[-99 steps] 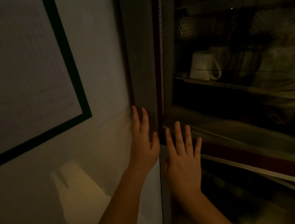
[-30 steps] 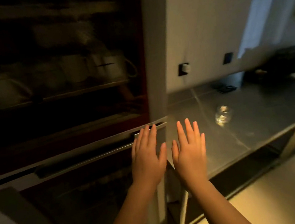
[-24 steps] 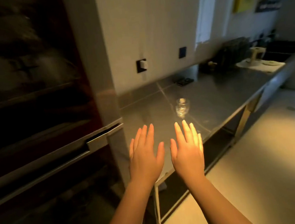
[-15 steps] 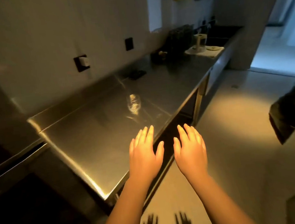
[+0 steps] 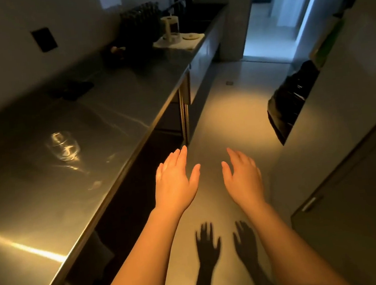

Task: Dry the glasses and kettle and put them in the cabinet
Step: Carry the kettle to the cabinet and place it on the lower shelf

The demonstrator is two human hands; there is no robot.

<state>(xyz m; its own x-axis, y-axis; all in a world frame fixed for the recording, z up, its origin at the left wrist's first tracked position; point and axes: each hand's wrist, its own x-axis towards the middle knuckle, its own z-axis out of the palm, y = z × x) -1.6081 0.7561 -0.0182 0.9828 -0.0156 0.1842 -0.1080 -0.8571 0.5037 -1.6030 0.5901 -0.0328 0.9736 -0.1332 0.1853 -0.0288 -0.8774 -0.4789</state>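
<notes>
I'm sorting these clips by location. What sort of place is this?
Probably a commercial-style kitchen: a long stainless steel counter along the wall, a glass on it, and a paper towel roll at its far end.

No legible text or labels anywhere.

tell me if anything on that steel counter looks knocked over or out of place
Nothing looks spilled or broken. One clear glass stands alone near the front of the steel counter, far from the kettle on its cloth at the far end. Blur makes its tilt hard to judge. Both the left hand and right hand are empty.
</notes>
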